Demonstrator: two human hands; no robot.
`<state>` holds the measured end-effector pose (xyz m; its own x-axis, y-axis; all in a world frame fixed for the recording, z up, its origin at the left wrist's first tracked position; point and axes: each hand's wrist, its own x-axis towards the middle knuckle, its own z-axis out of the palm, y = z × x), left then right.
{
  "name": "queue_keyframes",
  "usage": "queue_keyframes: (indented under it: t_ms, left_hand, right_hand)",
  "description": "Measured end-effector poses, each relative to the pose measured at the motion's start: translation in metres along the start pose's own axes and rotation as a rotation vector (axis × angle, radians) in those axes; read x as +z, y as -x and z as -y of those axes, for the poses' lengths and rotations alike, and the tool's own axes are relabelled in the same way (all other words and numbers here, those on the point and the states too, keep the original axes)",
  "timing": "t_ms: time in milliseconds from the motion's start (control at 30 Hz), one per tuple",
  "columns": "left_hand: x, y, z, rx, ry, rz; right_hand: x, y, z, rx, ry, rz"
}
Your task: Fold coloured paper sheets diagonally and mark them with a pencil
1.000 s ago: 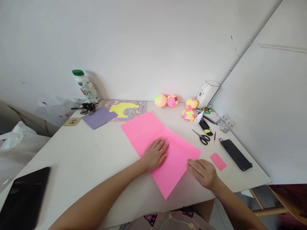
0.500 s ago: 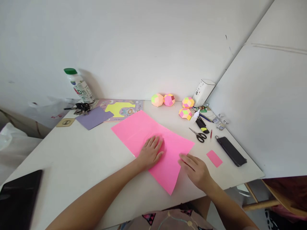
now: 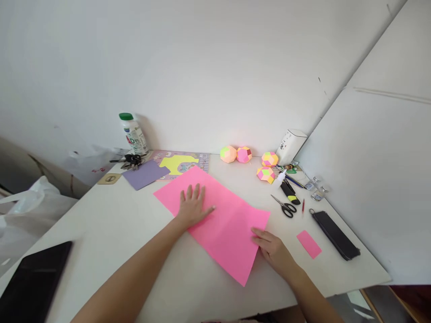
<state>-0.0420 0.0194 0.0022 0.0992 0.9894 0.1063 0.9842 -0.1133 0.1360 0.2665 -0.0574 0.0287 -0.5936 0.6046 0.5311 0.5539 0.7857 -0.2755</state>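
A large bright pink sheet of paper [image 3: 229,224] lies at a slant on the white table. My left hand [image 3: 193,207] presses flat on its left part, palm down, with fingers spread and thumb stretched out. At the sheet's right edge, my right hand [image 3: 271,246] has its fingertips over the top. The thumb is mostly hidden, and the paper there lifts slightly off the table between the fingers. A small pink paper rectangle [image 3: 309,244] lies to the right of that hand.
Scissors [image 3: 285,207], a cutter knife [image 3: 290,193], a glue bottle [image 3: 279,179] and a black pouch [image 3: 336,235] lie on the right. Several paper balls [image 3: 229,154] line the wall. Purple paper [image 3: 144,175], keys [image 3: 133,160], a green-capped bottle [image 3: 134,137] and a black tablet [image 3: 37,278] are left.
My left hand has slid left and up across the pink paper, its fingers now spread wider. My right hand stays at the right edge. The camera view has shifted.
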Motion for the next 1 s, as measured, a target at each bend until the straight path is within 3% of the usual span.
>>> queue_keyframes:
  t_ms: [167, 267, 467, 567, 667, 833, 1000]
  left_hand:
    - [0.005, -0.01, 0.029, -0.121, -0.054, 0.023]
    - [0.005, -0.012, 0.039, -0.181, -0.079, 0.013]
    - [-0.002, -0.013, 0.053, -0.277, -0.104, -0.085]
    - [-0.01, -0.012, 0.044, -0.232, -0.099, -0.156]
    - [-0.016, -0.009, 0.023, -0.1, -0.058, -0.174]
    - [-0.017, 0.002, -0.016, 0.062, 0.031, -0.081]
    - [-0.021, 0.01, -0.023, 0.051, 0.09, -0.005]
  right_hand:
    - [-0.015, 0.0, -0.003, -0.058, -0.046, -0.014]
    - [-0.033, 0.007, -0.009, -0.02, 0.014, -0.052]
    - [-0.067, 0.057, -0.024, 0.131, 0.248, -0.169]
    - [-0.071, 0.082, -0.023, 0.171, 0.372, -0.196]
    - [-0.065, 0.096, -0.018, 0.186, 0.443, -0.205]
    - [-0.049, 0.094, -0.012, 0.119, 0.478, -0.204]
    - [-0.051, 0.087, -0.014, 0.048, 0.551, -0.167]
